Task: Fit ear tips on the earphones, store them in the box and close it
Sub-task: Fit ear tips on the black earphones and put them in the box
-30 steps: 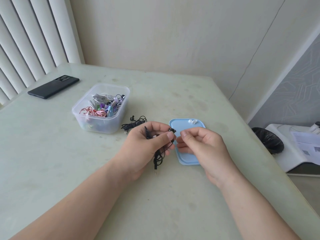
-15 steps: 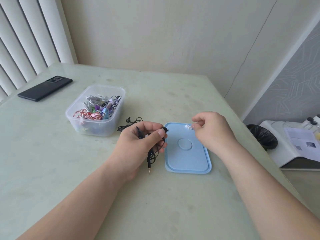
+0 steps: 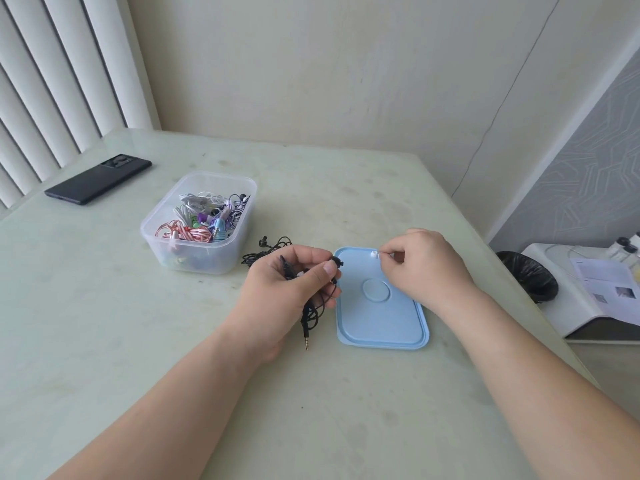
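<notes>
My left hand (image 3: 287, 289) grips a black wired earphone (image 3: 335, 262), one bud sticking out past my thumb; its bundled cable and jack plug (image 3: 307, 339) hang below the hand. A blue lid (image 3: 379, 306) lies flat on the table to the right of that hand. My right hand (image 3: 426, 268) rests at the lid's far edge, its fingertips pinching a small white ear tip (image 3: 374, 253). The clear plastic box (image 3: 199, 221) stands open at the left, holding several coloured earphones. Another black earphone tangle (image 3: 265, 249) lies between the box and my left hand.
A black phone (image 3: 98, 179) lies at the table's far left by the window blinds. Off the table's right edge stand a black bin (image 3: 528, 275) and a white unit with papers (image 3: 595, 292). A wall runs behind the table.
My right hand left the earphone bud and went to the far edge of the blue lid, where it now pinches a white ear tip. My left hand still holds the black earphone.
</notes>
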A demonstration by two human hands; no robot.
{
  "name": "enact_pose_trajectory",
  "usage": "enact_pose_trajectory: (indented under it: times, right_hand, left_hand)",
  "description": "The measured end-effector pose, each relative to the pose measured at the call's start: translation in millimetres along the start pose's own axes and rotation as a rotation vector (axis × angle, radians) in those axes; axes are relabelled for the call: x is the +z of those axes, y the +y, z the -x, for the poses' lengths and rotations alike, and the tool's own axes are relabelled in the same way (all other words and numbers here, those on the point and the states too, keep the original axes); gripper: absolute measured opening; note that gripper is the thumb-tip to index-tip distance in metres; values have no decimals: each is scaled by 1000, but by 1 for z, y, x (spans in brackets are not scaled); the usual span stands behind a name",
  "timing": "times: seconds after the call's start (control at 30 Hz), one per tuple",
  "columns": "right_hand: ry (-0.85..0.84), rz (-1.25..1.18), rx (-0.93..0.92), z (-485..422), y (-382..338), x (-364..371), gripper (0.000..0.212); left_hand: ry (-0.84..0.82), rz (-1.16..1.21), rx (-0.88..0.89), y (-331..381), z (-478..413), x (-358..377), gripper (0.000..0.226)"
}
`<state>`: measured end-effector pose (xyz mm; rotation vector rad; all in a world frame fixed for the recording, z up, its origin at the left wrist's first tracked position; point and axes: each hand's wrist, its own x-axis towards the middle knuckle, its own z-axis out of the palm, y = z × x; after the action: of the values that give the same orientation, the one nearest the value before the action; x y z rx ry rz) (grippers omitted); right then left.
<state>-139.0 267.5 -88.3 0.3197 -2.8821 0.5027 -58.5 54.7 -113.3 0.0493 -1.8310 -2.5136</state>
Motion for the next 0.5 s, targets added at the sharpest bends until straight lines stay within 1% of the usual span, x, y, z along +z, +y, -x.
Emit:
enact_pose_trajectory:
  times: [0.07, 0.17, 0.23, 0.3, 0.4, 0.5]
  right_hand:
    - [14, -224, 53, 3, 0, -6, 16]
    - [27, -644, 243, 11, -5, -16, 9]
    - [1, -897, 353, 19, -10, -21, 3]
    - [-36, -1105, 414, 28, -19, -22, 8]
    - [-87, -1323, 427, 40, -37, -17, 12]
    - [-114, -1421, 395, 48, -53, -9, 10]
  left_hand:
    - [-2, 11, -9, 1, 0, 1, 10]
    - [-2, 25, -18, 2, 2, 2, 8]
    - [0, 27, -19, 2, 2, 2, 9]
    - [-3, 16, -19, 2, 2, 2, 10]
    - [-3, 6, -11, 3, 3, 2, 12]
    - [9, 26, -10, 2, 3, 3, 15]
